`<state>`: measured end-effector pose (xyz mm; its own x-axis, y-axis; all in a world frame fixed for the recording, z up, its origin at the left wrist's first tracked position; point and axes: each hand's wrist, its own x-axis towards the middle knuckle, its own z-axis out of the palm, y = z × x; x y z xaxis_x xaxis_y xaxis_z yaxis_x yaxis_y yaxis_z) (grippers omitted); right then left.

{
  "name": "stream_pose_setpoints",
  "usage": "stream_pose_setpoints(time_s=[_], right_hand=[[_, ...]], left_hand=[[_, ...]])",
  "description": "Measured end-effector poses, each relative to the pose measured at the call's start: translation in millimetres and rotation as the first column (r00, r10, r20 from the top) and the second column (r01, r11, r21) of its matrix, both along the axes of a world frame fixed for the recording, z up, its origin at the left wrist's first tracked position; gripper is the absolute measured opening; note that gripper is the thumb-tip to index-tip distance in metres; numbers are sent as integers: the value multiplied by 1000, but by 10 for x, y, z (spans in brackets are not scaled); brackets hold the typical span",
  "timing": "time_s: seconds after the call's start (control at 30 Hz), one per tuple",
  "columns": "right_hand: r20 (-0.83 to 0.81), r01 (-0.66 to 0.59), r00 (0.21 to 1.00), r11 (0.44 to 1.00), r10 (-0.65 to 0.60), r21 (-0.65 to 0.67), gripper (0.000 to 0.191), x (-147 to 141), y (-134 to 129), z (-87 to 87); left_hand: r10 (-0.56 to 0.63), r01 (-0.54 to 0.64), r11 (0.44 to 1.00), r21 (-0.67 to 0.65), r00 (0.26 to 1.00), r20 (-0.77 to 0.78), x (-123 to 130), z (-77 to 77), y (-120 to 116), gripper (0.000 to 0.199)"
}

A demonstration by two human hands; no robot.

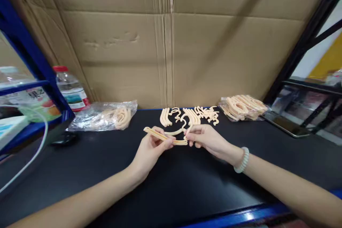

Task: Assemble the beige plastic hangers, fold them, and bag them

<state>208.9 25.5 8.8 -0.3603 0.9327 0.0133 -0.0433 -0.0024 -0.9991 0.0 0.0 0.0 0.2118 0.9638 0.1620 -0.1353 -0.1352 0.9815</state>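
My left hand [152, 146] is closed around a cream plastic hanger arm [156, 134], a long, slightly curved strip whose right end points toward my other hand. My right hand [207, 138] pinches a small curved cream piece that looks like a hanger hook [188, 130], close to that right end. Whether the two parts touch I cannot tell. Just behind my hands, a curved cream hanger part [173, 133] lies on the black table, partly hidden by my fingers. Farther back are a row of hanger arms [165, 117], a second row [191, 117] and a loose pile of small hooks [207, 113].
A clear bag of cream parts [107, 117] lies back left, another bag [242, 107] back right. Near the left blue frame stand a red-capped bottle [71, 91] and a black mouse [65, 138]. A dark glassy panel [281, 123] lies right. Cardboard [120, 57] walls the back.
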Motion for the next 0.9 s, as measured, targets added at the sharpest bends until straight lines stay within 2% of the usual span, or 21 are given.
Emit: stream_pose_setpoints(time_s=[0.13,0.23,0.33,0.6,0.9], right_hand=[[-64,-73,996,996,70,-49,24,25,-20,12],[-94,-180,981,977,169,-113,24,27,-36,21],[-91,-220,974,965,209,-140,26,22,-47,21],[-80,-216,975,970,208,-115,29,5,-63,15],[16,-134,991,986,133,97,28,-35,-53,-15]], left_hand=[[51,-37,989,143,994,-93,-5,24,5,26],[109,-52,959,279,975,-195,-21,30,-24,17],[164,-60,935,349,947,-276,-40,16,-46,13],[234,-63,902,427,902,-362,-39,1,-55,16],[210,-76,915,397,929,-306,-26,20,-63,15]])
